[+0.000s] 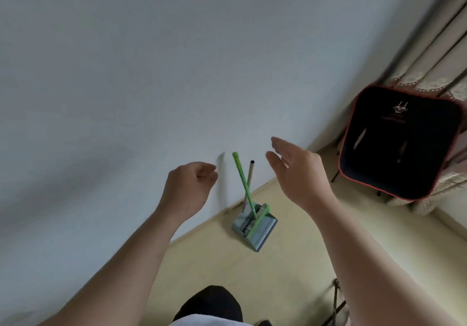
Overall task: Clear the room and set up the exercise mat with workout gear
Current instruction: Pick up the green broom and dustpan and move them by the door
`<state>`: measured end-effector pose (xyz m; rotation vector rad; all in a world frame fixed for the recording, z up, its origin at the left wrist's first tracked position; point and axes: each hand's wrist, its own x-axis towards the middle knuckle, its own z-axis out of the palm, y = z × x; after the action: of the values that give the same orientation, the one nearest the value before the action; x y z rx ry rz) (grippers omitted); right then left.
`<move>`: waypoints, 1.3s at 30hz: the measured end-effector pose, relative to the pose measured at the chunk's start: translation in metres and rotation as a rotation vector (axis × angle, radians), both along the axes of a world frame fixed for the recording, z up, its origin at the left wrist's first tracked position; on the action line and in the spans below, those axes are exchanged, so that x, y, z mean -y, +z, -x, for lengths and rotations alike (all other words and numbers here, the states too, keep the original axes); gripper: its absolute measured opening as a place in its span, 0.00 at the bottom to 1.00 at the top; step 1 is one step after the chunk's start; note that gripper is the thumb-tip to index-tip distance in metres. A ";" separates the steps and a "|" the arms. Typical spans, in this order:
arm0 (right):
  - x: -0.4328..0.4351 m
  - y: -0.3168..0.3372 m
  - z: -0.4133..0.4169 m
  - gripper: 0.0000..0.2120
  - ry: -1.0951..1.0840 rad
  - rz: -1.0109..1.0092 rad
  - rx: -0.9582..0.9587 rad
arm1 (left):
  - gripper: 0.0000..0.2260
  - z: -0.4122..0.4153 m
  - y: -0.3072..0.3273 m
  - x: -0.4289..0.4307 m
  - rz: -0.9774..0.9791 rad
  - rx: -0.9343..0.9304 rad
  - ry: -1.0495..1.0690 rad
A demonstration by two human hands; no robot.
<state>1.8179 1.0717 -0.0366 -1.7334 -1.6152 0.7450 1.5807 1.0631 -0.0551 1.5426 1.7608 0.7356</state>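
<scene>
A green-handled broom [243, 181] and a grey dustpan [255, 226] with a metal handle [249, 179] stand leaning against the white wall [126, 73], on the pale yellow floor. My left hand [189, 189] hovers left of the handles with its fingers loosely curled and holds nothing. My right hand [298, 171] is raised right of the handles, fingers straight and spread, touching nothing. Both hands are apart from the broom. No exercise mat or workout gear is in view.
A black folding chair [399, 141] with red piping stands at the right in front of patterned curtains [434, 55]. A thin dark stand or frame [336, 303] shows at the bottom right. The floor [290, 262] runs along the wall's base.
</scene>
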 end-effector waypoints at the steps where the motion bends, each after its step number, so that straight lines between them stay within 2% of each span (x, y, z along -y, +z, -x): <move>1: -0.018 -0.004 -0.002 0.21 0.031 0.022 0.007 | 0.10 -0.003 -0.004 -0.009 0.029 0.011 0.033; 7: -0.104 -0.020 0.000 0.21 0.157 0.076 0.121 | 0.08 -0.008 -0.043 -0.077 0.125 0.103 0.158; 13: -0.163 -0.042 -0.004 0.20 0.277 0.204 0.317 | 0.10 -0.023 -0.078 -0.139 0.201 0.040 0.136; 23: -0.249 -0.105 -0.002 0.21 0.545 0.386 0.496 | 0.08 -0.042 -0.131 -0.193 0.289 0.000 0.234; 34: -0.322 -0.173 -0.049 0.24 1.061 0.471 0.697 | 0.17 -0.113 -0.161 -0.208 0.420 0.030 0.575; 39: -0.334 -0.196 -0.049 0.26 1.197 0.467 0.737 | 0.16 -0.137 -0.162 -0.217 0.416 0.000 0.746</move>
<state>1.8672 1.4061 -0.2324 -1.2027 -3.2856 1.1234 1.7177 1.2804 -0.2174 0.5935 2.3237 0.6368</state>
